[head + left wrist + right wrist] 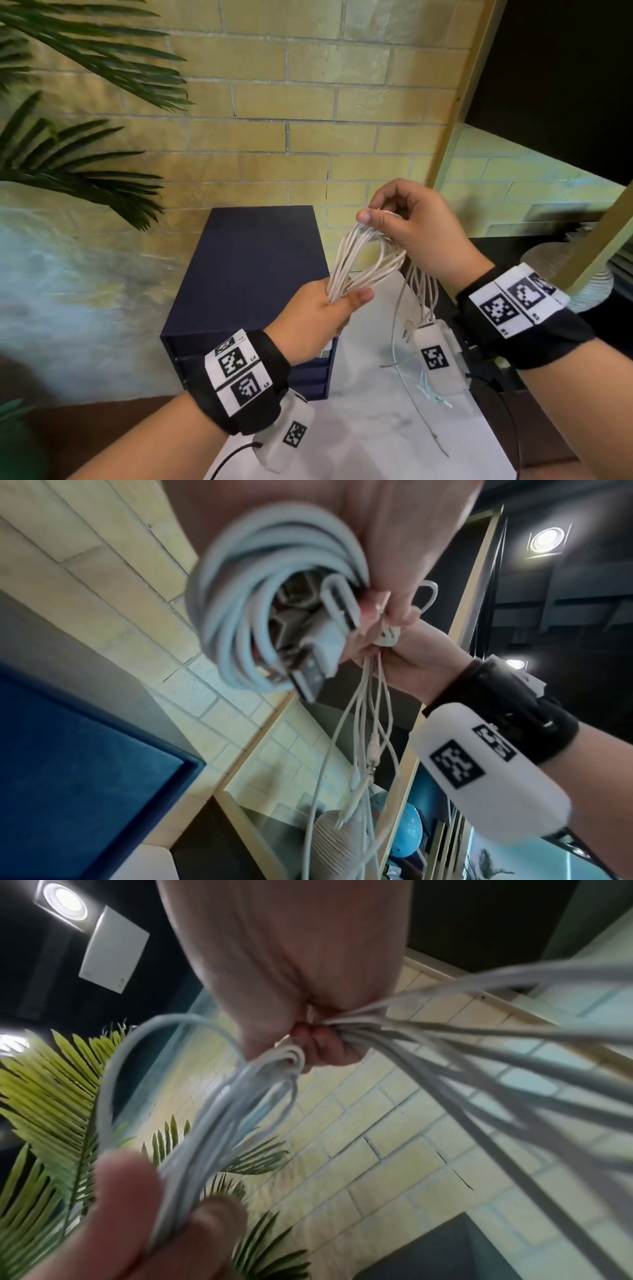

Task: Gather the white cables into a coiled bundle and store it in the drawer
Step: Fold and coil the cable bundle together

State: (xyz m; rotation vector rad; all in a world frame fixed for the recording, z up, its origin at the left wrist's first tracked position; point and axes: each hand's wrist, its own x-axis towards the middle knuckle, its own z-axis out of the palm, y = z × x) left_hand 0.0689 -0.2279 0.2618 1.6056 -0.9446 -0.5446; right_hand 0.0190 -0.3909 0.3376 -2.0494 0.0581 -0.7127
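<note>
- Now both hands hold the white cables [368,260] in the air, above the white table top [370,421] and just right of the dark blue drawer box [253,274].
- The left hand [315,322] grips the lower end of the loops, fingers and thumb curled around them.
- The right hand [414,226] pinches the upper end with curled fingers.
- Loose cable ends hang under the right hand, toward the table.
- All drawers look closed.

White tabletop [370,428], faint grey marbling. Navy drawer unit [253,274] stands on its far left part, against the brick wall. One loose cable end [402,370] trails onto the surface right of the unit. Dark counter [513,246] beside carries a ribbed vase [565,274].
</note>
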